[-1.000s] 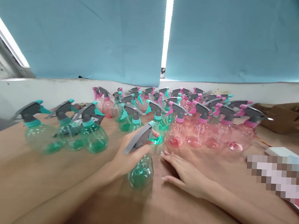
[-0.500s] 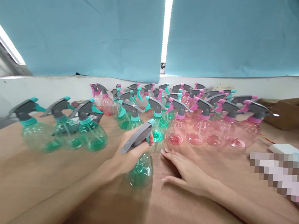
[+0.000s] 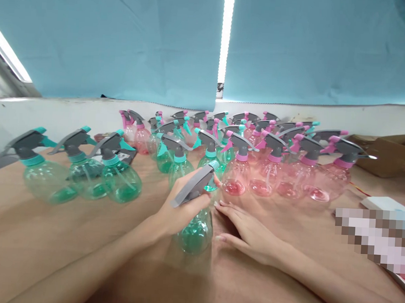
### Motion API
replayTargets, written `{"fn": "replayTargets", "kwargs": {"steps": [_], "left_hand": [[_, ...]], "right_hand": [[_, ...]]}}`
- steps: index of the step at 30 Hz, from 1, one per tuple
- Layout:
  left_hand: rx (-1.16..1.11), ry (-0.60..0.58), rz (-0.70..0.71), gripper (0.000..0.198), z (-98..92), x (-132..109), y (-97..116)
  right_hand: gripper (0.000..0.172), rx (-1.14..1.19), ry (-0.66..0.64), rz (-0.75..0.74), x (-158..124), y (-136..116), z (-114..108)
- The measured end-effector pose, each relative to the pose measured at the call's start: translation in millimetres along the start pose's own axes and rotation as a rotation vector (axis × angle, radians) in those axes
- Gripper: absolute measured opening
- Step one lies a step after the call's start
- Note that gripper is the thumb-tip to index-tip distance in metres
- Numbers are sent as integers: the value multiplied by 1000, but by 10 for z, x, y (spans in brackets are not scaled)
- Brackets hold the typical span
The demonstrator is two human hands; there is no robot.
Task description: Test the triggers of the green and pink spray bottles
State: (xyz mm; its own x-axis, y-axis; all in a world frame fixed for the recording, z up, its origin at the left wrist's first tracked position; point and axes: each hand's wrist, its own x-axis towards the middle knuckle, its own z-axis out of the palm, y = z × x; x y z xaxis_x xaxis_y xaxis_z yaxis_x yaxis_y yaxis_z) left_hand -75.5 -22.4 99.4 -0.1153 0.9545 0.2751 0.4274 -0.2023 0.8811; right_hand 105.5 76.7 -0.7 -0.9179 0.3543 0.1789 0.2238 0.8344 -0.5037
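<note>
My left hand (image 3: 182, 204) is wrapped round the neck and trigger of a green spray bottle (image 3: 195, 235), upright near the middle of the table. Its grey head with a teal nozzle shows above my fingers, pointing away to the right. Green tint or liquid fills its clear round body; whether its base touches the table I cannot tell. My right hand (image 3: 249, 231) lies on the table just right of that bottle, fingers stretched forward and thumb apart, holding nothing. Beyond my hands stand a green spray bottle (image 3: 180, 168) and a pink spray bottle (image 3: 235, 180).
Three green spray bottles (image 3: 122, 183) stand at the left. Several rows of pink and green bottles fill the back of the wooden table (image 3: 116, 242). A cardboard box (image 3: 382, 156) and a white box (image 3: 388, 204) sit at the right. A blue curtain (image 3: 126, 43) hangs behind.
My left hand and the green spray bottle in it have shifted slightly right, closer to my right hand. My right hand stays flat on the table. The view has moved a little.
</note>
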Motion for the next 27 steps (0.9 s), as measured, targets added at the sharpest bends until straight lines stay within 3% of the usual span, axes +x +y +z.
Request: {"fn": "replayTargets", "kwargs": {"steps": [19,27], "left_hand": [[-106,-10,9,44,25,-30,52],[-41,-149,23,52,-74,-22,-16]], "right_hand": [[66,8,29,15,-13,16,38],[64,16,55,2,-17,1,22]]}}
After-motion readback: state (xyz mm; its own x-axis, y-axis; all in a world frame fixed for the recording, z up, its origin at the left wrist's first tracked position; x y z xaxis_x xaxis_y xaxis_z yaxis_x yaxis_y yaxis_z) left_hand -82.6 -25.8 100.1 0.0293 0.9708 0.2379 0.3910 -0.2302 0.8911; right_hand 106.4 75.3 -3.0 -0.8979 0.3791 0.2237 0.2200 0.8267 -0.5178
